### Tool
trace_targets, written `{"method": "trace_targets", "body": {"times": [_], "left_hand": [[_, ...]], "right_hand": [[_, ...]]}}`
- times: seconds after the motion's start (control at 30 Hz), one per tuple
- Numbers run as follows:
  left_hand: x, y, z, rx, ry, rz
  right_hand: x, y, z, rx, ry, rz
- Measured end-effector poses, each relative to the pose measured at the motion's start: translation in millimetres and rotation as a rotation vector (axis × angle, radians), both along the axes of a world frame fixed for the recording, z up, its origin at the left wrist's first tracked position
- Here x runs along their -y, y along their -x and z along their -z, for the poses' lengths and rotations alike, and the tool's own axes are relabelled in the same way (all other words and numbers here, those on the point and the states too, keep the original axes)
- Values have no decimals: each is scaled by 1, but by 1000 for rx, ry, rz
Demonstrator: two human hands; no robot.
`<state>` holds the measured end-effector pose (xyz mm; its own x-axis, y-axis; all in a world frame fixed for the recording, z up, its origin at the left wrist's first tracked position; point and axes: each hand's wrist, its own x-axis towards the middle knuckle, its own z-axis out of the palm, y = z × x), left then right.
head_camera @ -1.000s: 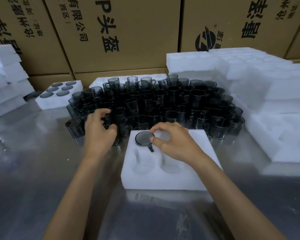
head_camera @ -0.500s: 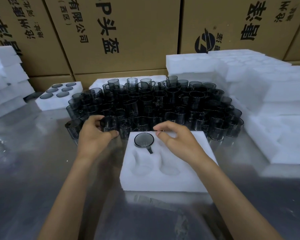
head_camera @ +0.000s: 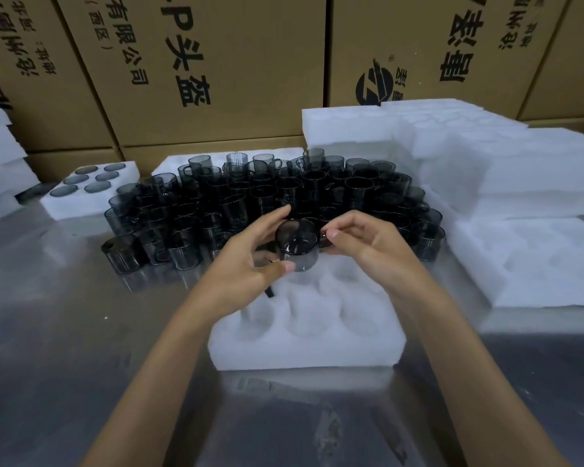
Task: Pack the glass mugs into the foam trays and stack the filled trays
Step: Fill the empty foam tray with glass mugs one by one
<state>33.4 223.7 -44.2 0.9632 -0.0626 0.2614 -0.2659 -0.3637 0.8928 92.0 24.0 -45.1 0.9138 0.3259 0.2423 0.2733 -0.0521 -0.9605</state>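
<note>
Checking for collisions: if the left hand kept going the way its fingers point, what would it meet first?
The left hand points up and right, gripping the smoky glass mug. Straight on, it would probably first meet the right hand pinching the mug's far side; depth is unclear.

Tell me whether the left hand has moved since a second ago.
Yes. The left hand has moved right from the mug cluster and now grips a glass mug over the foam tray.

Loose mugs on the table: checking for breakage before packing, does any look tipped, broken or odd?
One mug at the cluster's front-left corner stands upside down, base up, unlike its neighbours. No breakage visible.
</note>
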Motion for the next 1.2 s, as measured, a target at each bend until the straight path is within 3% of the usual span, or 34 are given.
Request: {"method": "trace_targets", "body": {"times": [0.2,0.37,0.53,0.77,1.2], "left_hand": [[22,-11,-1,-2,142,-118],[19,-9,9,-30,86,-108],[10,-7,15,-10,-90,-111],[5,-4,17,-51,-114,-134],[6,-6,24,-110,-272,-172]], "right_hand": [[11,6,8,-108,-55,-56],[8,5,9,-96,88,-83],[7,8,9,-71,199,-105],[8,7,10,-62,156,-93],[12,-2,21,67,468,-36]]}}
